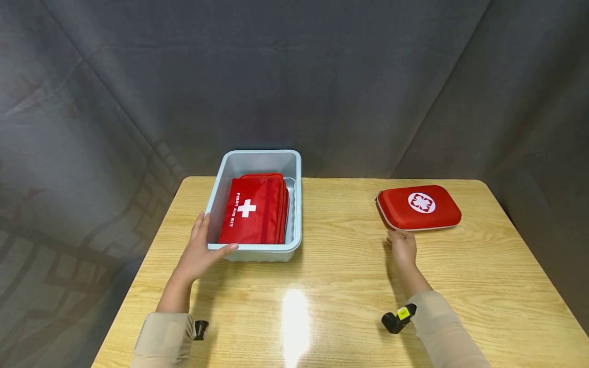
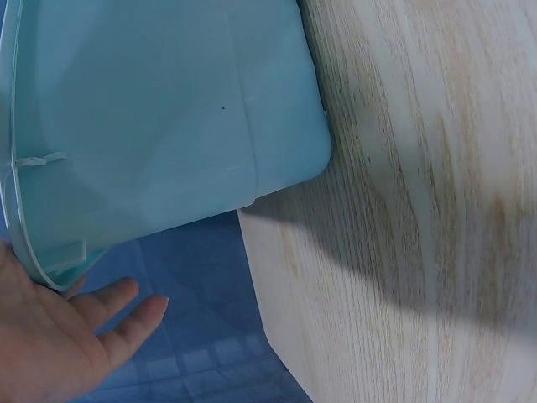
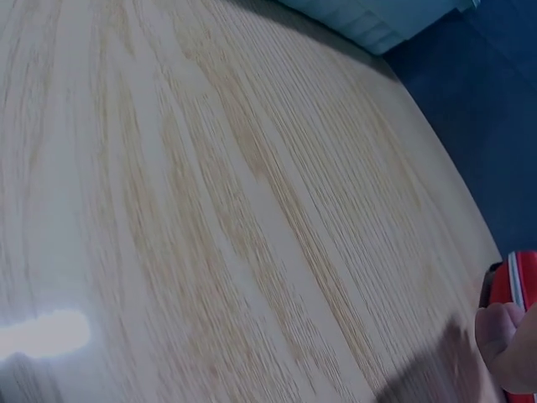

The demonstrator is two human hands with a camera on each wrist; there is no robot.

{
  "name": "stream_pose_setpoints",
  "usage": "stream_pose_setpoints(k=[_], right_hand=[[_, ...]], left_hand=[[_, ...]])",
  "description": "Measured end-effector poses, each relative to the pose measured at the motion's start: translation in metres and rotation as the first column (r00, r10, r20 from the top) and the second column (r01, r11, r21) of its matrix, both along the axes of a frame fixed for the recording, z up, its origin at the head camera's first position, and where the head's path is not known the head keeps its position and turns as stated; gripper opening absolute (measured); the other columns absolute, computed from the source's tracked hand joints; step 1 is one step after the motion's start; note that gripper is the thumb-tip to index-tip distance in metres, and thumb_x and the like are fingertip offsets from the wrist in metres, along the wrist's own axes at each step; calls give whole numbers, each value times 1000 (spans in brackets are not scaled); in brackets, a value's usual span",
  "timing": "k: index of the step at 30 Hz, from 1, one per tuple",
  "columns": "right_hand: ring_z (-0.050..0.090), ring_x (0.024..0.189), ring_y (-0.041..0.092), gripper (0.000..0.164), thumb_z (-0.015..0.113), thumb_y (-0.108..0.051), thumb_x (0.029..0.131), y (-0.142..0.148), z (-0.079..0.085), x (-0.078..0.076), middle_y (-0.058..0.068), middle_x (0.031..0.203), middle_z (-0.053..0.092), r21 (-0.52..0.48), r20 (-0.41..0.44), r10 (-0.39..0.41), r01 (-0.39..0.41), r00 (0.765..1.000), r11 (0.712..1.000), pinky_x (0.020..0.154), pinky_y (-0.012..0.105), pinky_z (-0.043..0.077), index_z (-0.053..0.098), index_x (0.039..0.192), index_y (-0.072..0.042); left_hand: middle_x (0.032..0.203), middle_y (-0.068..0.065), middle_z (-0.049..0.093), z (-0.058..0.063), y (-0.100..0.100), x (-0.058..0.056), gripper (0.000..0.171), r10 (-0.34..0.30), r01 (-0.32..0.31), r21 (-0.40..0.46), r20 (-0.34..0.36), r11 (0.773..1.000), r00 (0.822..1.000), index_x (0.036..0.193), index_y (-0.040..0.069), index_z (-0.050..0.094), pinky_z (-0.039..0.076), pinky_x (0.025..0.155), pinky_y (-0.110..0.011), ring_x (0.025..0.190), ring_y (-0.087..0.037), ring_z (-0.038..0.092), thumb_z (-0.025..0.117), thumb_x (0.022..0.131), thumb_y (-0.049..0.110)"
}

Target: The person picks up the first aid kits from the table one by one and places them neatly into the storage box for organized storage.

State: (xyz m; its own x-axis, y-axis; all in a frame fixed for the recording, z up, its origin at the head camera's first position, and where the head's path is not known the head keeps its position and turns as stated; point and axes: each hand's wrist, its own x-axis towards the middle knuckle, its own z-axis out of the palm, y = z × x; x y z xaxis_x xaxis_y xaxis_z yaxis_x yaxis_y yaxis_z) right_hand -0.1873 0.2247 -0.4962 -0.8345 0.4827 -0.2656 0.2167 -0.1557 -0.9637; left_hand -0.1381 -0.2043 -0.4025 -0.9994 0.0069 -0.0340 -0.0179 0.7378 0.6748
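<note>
On the left part of the table stands a pale blue-grey plastic bin point(image 1: 298, 204). Inside it lies a red first aid kit pouch point(image 1: 257, 214) with a white cross, on top of other red pouches. My left hand point(image 1: 202, 253) rests at the bin's near left corner, thumb along the near rim; the left wrist view shows fingers point(image 2: 134, 323) stretched out beyond the rim. Farther right lies a red zipped hard case point(image 1: 395, 204) with a round white emblem. My right hand point(image 1: 404, 250) is at its near edge, fingers loosely bent, partly overlapping the case in the right wrist view.
The wooden table point(image 1: 340, 286) ends just behind the bin and the case. Dark grey cloth point(image 1: 285, 87) hangs beyond its far edge and at both sides. Black wrist cameras point(image 1: 397, 319) sit by the beige sleeves, and a bright reflection lies on the near tabletop.
</note>
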Motion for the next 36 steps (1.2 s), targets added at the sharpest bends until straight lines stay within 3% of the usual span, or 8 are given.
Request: stream_pose_setpoints(k=[5, 9, 10, 13, 16, 17, 21, 36], right_hand=[[50, 54, 5, 8, 52, -4, 80, 18, -18, -9, -1, 73, 47, -65, -36, -36, 34, 999, 997, 51, 16, 44, 46, 78, -8], [47, 44, 6, 17, 53, 2, 78, 30, -28, -14, -1, 51, 46, -104, -83, -57, 49, 995, 993, 42, 19, 42, 52, 62, -5], [48, 42, 8, 18, 54, 4, 76, 34, -32, -15, 0, 50, 46, -143, -135, -52, 32, 990, 989, 40, 19, 41, 52, 60, -4], [49, 43, 7, 19, 53, 3, 77, 35, -23, -10, 0, 52, 46, -110, -119, -36, 23, 992, 994, 42, 19, 41, 52, 60, -6], [49, 43, 7, 18, 50, 3, 78, 31, -6, -5, 0, 50, 46, -104, -74, -83, 75, 994, 992, 42, 18, 42, 50, 61, -5], [49, 44, 6, 19, 48, 1, 80, 27, 4, -2, -1, 51, 46, -68, -14, -99, 98, 995, 993, 44, 18, 43, 48, 63, -5], [49, 44, 4, 14, 45, -3, 84, 27, 20, 0, -3, 51, 45, -119, 67, -116, 123, 991, 985, 44, 17, 43, 44, 70, -4], [47, 47, 4, 13, 50, -20, 85, 45, 25, -12, -5, 55, 49, -243, 206, -160, 209, 965, 947, 47, 17, 46, 44, 87, -9]], left_hand=[[142, -12, 0, 0, 1, 0, 102, 0, 0, -4, -5, 1000, 1000, 139, 6, 5, 31, 86, -56, 123, -36, 14, 65, 68, 48], [142, -11, 0, 0, 1, 0, 102, 0, 0, -5, -4, 1000, 1000, 139, 6, 4, 31, 86, -56, 123, -36, 14, 65, 68, 48], [142, -11, 0, 0, 1, 0, 102, 0, 0, -5, -4, 1000, 1000, 139, 6, 4, 31, 86, -56, 123, -36, 14, 65, 68, 48], [142, -11, -1, 0, 1, 0, 103, 1, -1, -2, 1, 1000, 1000, 139, 6, 4, 32, 85, -56, 123, -36, 14, 65, 68, 48], [142, -11, -1, 1, 1, -1, 103, 0, 0, -1, -2, 1000, 1000, 139, 6, 4, 31, 86, -56, 124, -36, 14, 65, 68, 48], [142, -11, 0, 1, 1, -1, 102, 0, 0, 1, -4, 1000, 1000, 139, 6, 4, 31, 86, -56, 124, -36, 14, 66, 68, 48], [142, -12, 0, 2, 1, -1, 102, -3, 3, 8, -12, 1000, 1000, 139, 5, 5, 31, 87, -56, 124, -36, 14, 66, 68, 47], [142, -11, 0, 1, 1, -1, 102, 2, -2, -3, -9, 1000, 1000, 139, 6, 6, 33, 85, -55, 123, -36, 15, 66, 68, 48]])
